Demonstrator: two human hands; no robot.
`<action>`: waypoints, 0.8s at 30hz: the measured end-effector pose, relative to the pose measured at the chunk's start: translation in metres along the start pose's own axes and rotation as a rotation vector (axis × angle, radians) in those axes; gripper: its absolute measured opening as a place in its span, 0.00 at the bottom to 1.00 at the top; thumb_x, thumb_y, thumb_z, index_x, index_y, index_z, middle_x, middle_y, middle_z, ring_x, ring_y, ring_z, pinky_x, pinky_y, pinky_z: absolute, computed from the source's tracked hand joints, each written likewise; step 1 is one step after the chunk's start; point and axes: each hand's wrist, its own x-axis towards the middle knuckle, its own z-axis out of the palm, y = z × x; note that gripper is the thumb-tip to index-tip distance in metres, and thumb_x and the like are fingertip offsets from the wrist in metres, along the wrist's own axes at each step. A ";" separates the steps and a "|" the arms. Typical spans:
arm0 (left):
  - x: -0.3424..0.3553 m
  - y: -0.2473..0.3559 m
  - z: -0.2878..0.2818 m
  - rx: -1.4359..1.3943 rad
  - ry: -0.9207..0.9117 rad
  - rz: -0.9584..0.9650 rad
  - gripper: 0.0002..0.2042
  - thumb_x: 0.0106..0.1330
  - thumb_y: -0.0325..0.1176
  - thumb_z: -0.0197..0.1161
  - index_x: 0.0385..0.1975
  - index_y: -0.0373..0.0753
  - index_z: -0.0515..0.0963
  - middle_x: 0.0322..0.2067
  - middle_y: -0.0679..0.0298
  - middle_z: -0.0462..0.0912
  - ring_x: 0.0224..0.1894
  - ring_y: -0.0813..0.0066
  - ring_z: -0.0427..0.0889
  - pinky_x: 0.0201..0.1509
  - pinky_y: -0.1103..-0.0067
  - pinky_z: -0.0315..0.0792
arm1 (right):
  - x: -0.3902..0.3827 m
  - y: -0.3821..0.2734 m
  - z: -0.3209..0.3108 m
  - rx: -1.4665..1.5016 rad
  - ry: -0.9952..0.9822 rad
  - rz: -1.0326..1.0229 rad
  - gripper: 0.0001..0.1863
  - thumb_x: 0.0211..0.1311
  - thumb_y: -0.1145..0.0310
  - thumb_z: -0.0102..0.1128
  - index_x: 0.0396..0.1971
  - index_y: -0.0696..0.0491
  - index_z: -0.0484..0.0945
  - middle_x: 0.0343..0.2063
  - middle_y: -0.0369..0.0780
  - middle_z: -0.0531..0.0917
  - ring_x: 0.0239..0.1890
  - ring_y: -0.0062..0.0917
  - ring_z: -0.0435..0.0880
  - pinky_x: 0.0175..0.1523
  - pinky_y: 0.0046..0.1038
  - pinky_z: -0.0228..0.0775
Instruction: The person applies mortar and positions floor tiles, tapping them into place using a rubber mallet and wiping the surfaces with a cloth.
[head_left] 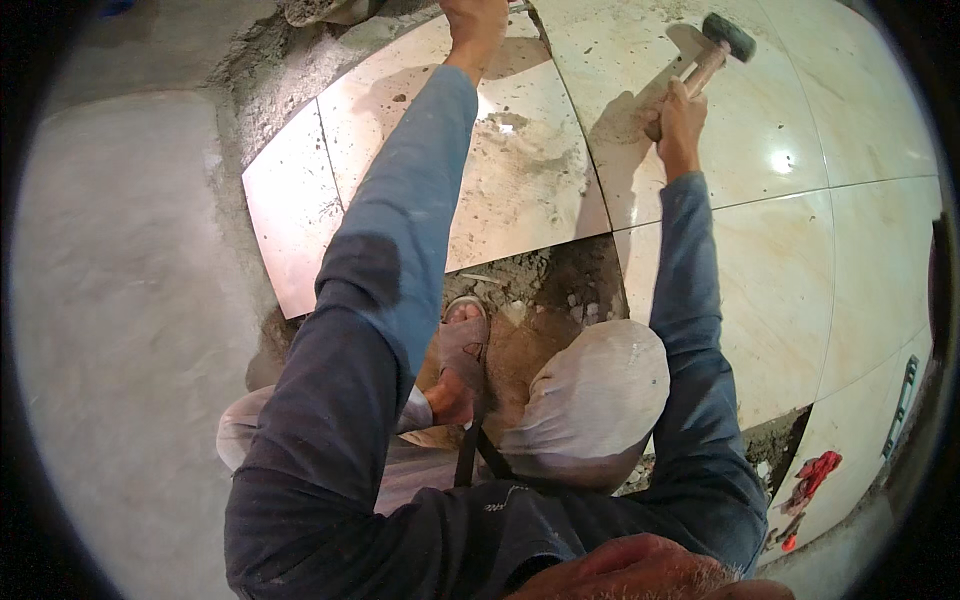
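From my end I see the right hand closed firmly around the handle of a mallet, which it holds above a floor tile toward the far edge of the tiled floor. The mallet's head points away from the wearer and a little to the right; its shadow falls on the tile to its left. The left hand is over the far edge of a neighbouring tile, well apart from the mallet; my view cuts off its fingers, so I can't tell whether it is open or gripping.

The mallet has a dark, blunt head and a pale handle. Both tiles are glossy cream, the left one strewn with grey crumbs.

Along that tile's near edge I make out a patch of rough bedding, with a sandalled foot in it. Smooth grey concrete fills the left side. Near the tiled floor's right edge lie a slim bar like a spirit level and, closer to the near right corner, a crumpled red cloth.
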 end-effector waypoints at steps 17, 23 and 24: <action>-0.011 0.007 0.001 -0.117 -0.120 -0.074 0.09 0.62 0.28 0.69 0.35 0.38 0.74 0.28 0.58 0.84 0.30 0.70 0.86 0.33 0.75 0.79 | -0.031 0.065 0.056 -0.392 -0.160 -0.294 0.12 0.64 0.66 0.58 0.35 0.60 0.71 0.22 0.42 0.76 0.26 0.29 0.79 0.32 0.35 0.72; -0.009 -0.008 -0.036 -0.039 -0.105 -0.057 0.09 0.63 0.29 0.69 0.35 0.38 0.74 0.27 0.58 0.84 0.30 0.71 0.86 0.34 0.76 0.79 | -0.023 -0.011 0.018 -0.222 -0.227 0.046 0.10 0.65 0.64 0.59 0.37 0.56 0.75 0.24 0.36 0.76 0.20 0.21 0.75 0.22 0.29 0.67; -0.011 -0.010 -0.035 -0.072 -0.103 -0.063 0.09 0.63 0.29 0.69 0.35 0.38 0.74 0.27 0.58 0.84 0.30 0.71 0.86 0.35 0.76 0.80 | -0.012 -0.011 0.011 -0.086 -0.103 0.042 0.10 0.67 0.64 0.59 0.36 0.55 0.75 0.23 0.34 0.75 0.18 0.20 0.74 0.20 0.27 0.66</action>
